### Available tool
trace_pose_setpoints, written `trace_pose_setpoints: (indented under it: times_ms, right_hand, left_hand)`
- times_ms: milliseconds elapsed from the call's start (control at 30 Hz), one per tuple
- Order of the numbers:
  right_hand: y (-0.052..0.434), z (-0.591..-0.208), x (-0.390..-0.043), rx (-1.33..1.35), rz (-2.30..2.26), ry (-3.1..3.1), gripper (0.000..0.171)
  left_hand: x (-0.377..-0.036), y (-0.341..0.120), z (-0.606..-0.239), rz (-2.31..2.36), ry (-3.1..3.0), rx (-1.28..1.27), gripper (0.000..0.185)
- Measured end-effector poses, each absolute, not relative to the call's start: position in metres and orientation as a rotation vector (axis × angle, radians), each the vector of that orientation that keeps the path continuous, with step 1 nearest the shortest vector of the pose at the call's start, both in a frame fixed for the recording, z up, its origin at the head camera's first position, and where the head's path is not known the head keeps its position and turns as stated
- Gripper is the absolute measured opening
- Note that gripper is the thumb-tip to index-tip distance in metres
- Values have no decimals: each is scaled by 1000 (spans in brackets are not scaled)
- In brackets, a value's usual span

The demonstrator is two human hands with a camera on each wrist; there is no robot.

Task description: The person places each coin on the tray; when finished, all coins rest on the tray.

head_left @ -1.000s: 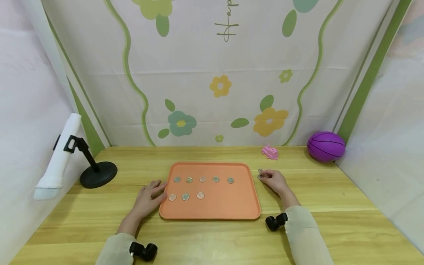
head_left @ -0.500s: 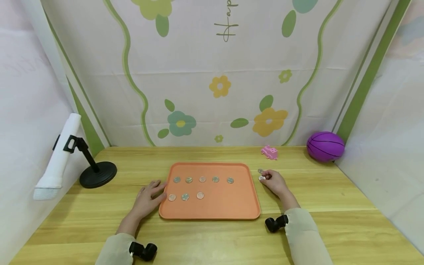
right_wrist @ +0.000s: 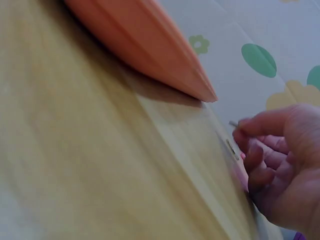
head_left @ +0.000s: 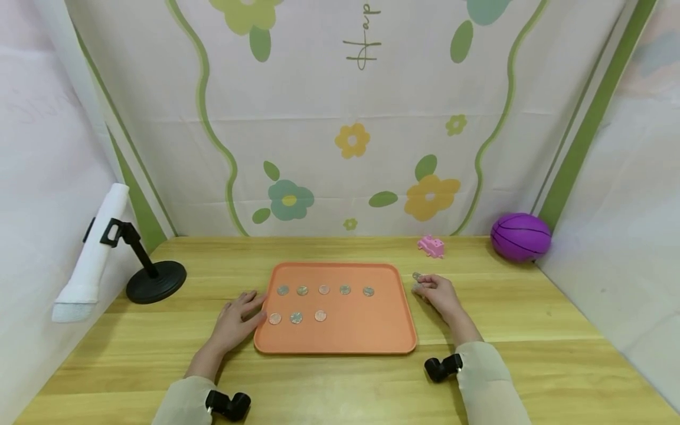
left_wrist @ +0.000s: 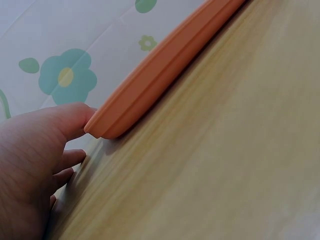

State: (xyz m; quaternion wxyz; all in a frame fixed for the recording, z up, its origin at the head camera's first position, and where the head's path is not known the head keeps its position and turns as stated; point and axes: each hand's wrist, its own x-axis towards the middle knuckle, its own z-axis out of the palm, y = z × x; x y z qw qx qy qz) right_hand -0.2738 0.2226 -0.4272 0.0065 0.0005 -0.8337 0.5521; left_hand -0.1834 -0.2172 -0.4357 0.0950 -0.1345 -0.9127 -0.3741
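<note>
An orange tray [head_left: 334, 348] lies mid-table with several silver coins on it, a back row [head_left: 323, 290] and a shorter front row [head_left: 296, 317]. My left hand [head_left: 239, 316] rests flat on the table at the tray's left edge. In the left wrist view its thumb [left_wrist: 60, 122] touches the tray rim [left_wrist: 165, 65]. My right hand [head_left: 434, 292] sits just right of the tray with its fingers curled, pinching a coin [right_wrist: 233, 124] at the fingertips. Another coin [head_left: 417, 275] lies on the table just beyond that hand.
A pink toy [head_left: 431, 246] and a purple ball [head_left: 520, 236] sit at the back right. A black stand [head_left: 156, 282] holding a white tube [head_left: 92, 254] is at the left. Flowered cloth walls close in the back and sides.
My right hand's fingertips have drawn a coin up off the table beside the tray and shifted slightly. The left hand and the tray's coins stay as they were.
</note>
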Motion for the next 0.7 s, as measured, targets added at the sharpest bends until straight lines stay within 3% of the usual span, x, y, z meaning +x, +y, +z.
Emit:
trace_pose_setpoints:
  times_ms: [167, 700]
  right_hand:
    - [211, -412, -266, -7, 2017, -2515, 38]
    - [135, -395, -238, 234, 2147, -2549, 25]
  left_hand:
    - [-184, -218, -437, -1121, -2710, -391, 46]
    - [-185, -218, -437, -1114, -2706, -404, 46]
